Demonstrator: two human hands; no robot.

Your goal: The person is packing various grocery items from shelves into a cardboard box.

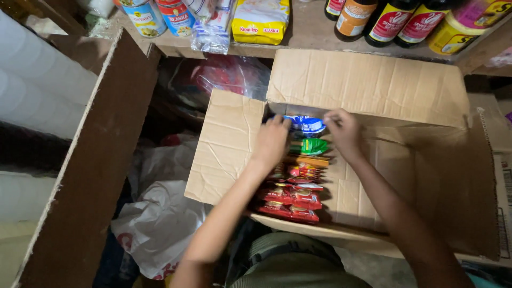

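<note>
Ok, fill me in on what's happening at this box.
A person is reaching with both hands into an open cardboard box. The left hand and right hand are both on a blue-and-white packet at the far end of a row of small packets, green then red. Bottles and cans stand on the shelf above.

Both hands on blue packet

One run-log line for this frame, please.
left hand: on blue packet | right hand: on blue packet | place: open cardboard box | nearby: green packet, red packets
</note>
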